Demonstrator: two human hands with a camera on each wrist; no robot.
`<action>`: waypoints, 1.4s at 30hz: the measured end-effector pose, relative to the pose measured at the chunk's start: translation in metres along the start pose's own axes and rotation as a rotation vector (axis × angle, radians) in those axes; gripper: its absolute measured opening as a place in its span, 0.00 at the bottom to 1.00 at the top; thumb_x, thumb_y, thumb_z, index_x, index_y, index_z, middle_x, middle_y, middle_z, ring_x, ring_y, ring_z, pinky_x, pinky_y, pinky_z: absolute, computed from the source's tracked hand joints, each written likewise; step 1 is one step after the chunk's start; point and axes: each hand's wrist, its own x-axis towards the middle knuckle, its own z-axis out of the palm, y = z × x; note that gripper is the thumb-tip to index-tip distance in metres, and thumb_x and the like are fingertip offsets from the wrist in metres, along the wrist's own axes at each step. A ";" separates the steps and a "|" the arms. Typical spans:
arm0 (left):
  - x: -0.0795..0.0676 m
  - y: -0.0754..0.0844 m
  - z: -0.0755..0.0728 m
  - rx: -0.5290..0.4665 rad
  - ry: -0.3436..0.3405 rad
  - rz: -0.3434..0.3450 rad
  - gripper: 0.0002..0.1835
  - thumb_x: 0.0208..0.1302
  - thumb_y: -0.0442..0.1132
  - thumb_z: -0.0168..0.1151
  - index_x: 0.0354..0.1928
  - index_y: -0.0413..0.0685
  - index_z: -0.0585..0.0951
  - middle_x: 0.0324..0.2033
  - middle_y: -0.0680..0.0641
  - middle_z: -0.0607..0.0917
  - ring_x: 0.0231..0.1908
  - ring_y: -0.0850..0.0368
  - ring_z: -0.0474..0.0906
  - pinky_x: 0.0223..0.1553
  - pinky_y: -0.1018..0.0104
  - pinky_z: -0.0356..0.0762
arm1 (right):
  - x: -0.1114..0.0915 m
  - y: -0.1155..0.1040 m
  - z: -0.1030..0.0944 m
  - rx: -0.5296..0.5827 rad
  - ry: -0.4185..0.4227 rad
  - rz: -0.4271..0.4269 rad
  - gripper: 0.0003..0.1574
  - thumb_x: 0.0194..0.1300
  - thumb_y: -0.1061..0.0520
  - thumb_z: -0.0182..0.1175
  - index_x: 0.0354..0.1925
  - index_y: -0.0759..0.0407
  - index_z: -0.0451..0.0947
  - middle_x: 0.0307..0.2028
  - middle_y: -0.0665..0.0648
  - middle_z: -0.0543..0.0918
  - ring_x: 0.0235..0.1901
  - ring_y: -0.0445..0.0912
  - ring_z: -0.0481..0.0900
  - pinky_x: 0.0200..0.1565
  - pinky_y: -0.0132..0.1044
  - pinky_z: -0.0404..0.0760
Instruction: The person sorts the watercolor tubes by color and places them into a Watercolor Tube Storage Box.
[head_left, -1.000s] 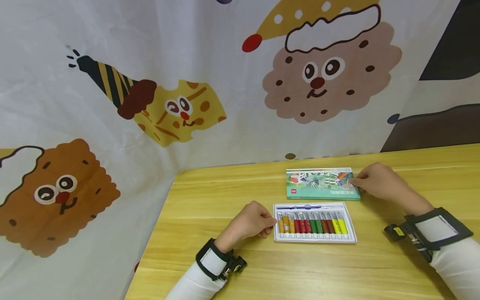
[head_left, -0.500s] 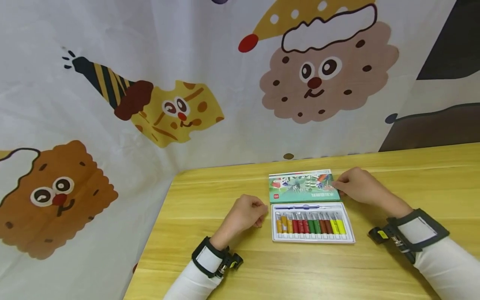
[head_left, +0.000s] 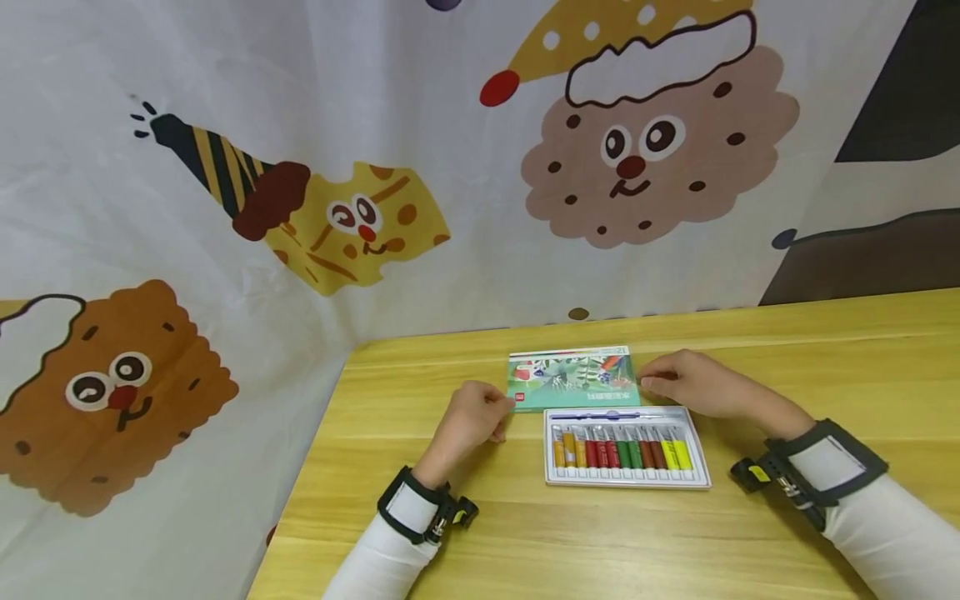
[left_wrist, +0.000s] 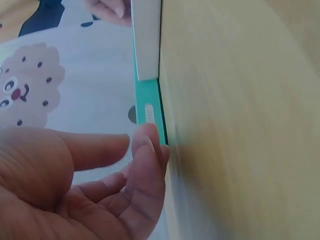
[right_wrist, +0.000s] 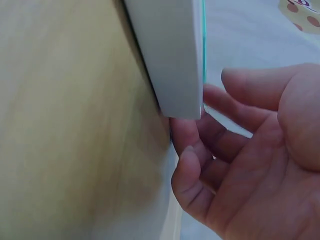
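A flat teal watercolor paint box [head_left: 573,379] with a printed leafy lid lies on the table, just behind a white tray [head_left: 705,475]. Paint tubes [head_left: 622,450] in orange, red, green, brown and yellow stand in a row in that tray, below a blue paintbrush [head_left: 600,416]. My left hand [head_left: 472,421] is at the box's left front corner, its fingertips [left_wrist: 146,135] right at the teal side and the thumb apart. At the box's right end, my right hand [head_left: 693,383] has loosely bent fingers, thumb lifted away; the tray's corner partly hides its fingertips in the right wrist view.
The wooden table [head_left: 600,542] extends to the front and right. Behind and to the left of it hangs a white cloth [head_left: 465,283] printed with cartoon biscuits and cheese. Each wrist wears a black strap with a camera [head_left: 753,475].
The paint box has slid left and slightly nearer, with my right hand following at its right end. My left hand has moved from the tray's left edge to the box's left corner.
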 end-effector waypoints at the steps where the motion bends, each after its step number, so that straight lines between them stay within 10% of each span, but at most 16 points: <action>1: 0.001 -0.001 -0.001 -0.022 0.000 -0.005 0.11 0.76 0.33 0.62 0.35 0.35 0.86 0.23 0.40 0.84 0.20 0.53 0.82 0.24 0.63 0.83 | -0.001 0.000 0.000 -0.001 -0.004 0.001 0.20 0.80 0.55 0.58 0.59 0.69 0.82 0.52 0.63 0.86 0.45 0.51 0.79 0.45 0.43 0.78; 12: 0.004 0.007 -0.004 -0.009 0.021 -0.007 0.10 0.72 0.40 0.68 0.42 0.39 0.83 0.26 0.40 0.83 0.21 0.53 0.77 0.21 0.66 0.74 | -0.015 -0.001 -0.019 -0.092 0.033 -0.001 0.18 0.77 0.56 0.61 0.54 0.71 0.83 0.42 0.57 0.85 0.37 0.48 0.76 0.36 0.41 0.77; 21: 0.013 0.002 -0.011 0.012 -0.052 -0.054 0.23 0.76 0.44 0.64 0.25 0.32 0.81 0.14 0.47 0.74 0.14 0.58 0.65 0.17 0.69 0.61 | -0.018 0.001 -0.022 -0.118 -0.061 0.012 0.07 0.71 0.54 0.69 0.39 0.56 0.86 0.27 0.49 0.77 0.28 0.44 0.72 0.30 0.35 0.70; 42: 0.016 -0.004 -0.017 -0.061 -0.035 -0.150 0.16 0.77 0.36 0.62 0.29 0.35 0.84 0.19 0.44 0.83 0.15 0.58 0.77 0.19 0.70 0.78 | -0.038 -0.033 -0.009 -0.176 -0.260 0.063 0.60 0.37 0.39 0.89 0.62 0.66 0.76 0.47 0.58 0.78 0.44 0.52 0.75 0.50 0.54 0.81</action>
